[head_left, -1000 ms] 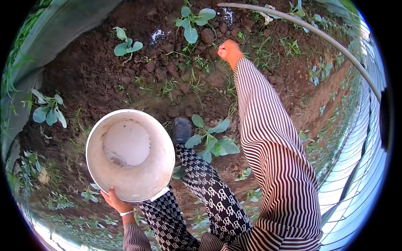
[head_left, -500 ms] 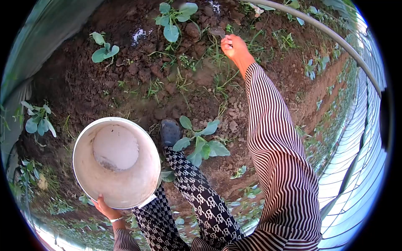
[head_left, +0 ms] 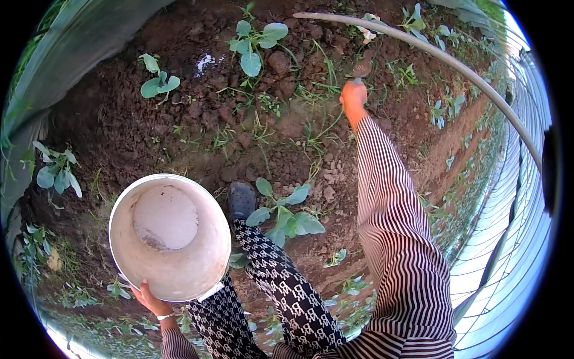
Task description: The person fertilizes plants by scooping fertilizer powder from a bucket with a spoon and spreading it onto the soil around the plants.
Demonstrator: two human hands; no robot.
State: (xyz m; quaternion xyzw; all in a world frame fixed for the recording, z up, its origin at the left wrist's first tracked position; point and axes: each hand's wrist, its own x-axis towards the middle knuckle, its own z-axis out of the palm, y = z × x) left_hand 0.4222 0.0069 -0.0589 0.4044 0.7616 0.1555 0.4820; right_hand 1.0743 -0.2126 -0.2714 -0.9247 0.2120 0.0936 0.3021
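My left hand (head_left: 152,300) grips the lower rim of a white bucket (head_left: 191,263), which is tilted so that its inside faces me. White, powdery or fine-grained material (head_left: 167,216) covers the bottom of the bucket. My right hand (head_left: 354,97) is stretched far forward over the soil, closed round the handle of a spoon (head_left: 362,69). The bowl of the spoon points away from me; whether anything lies in it I cannot make out. Left of that hand grows a leafy green seedling (head_left: 251,46), and a white patch of grains (head_left: 205,63) lies on the soil beside it.
A pale curved pole (head_left: 442,55) arches across the upper right. Another seedling (head_left: 287,216) stands by my shoe (head_left: 242,200). More young plants (head_left: 159,81) and grass tufts grow in the brown soil. Plastic sheeting (head_left: 84,66) runs along the left, with translucent film on the right.
My right hand has moved right and slightly nearer to me with the spoon. The bucket stays in my left hand, almost where it was. The view has shifted a little.
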